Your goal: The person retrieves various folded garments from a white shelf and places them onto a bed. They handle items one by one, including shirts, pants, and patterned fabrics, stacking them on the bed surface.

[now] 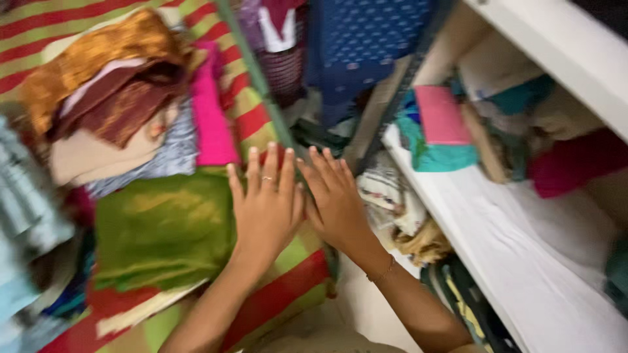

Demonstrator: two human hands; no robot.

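My left hand (265, 199) lies flat, fingers spread, on the right edge of a folded green cloth (163, 229), with a ring on one finger. My right hand (335, 196) rests flat beside it, fingers apart, over the edge of the red-and-green striped sheet (281, 287); a thin bracelet circles that wrist. Neither hand holds anything. Above the green cloth sit a folded pink cloth (210, 121) and a heap of brown, orange and beige clothes (108, 91).
A white cupboard shelf (523, 242) runs along the right, carrying a pink folded piece (441, 114), teal cloth and red cloth. Blue patterned fabric (363, 46) hangs at the top. Crumpled clothes lie on the floor below the shelf. Grey-blue folded cloth lies at the left edge.
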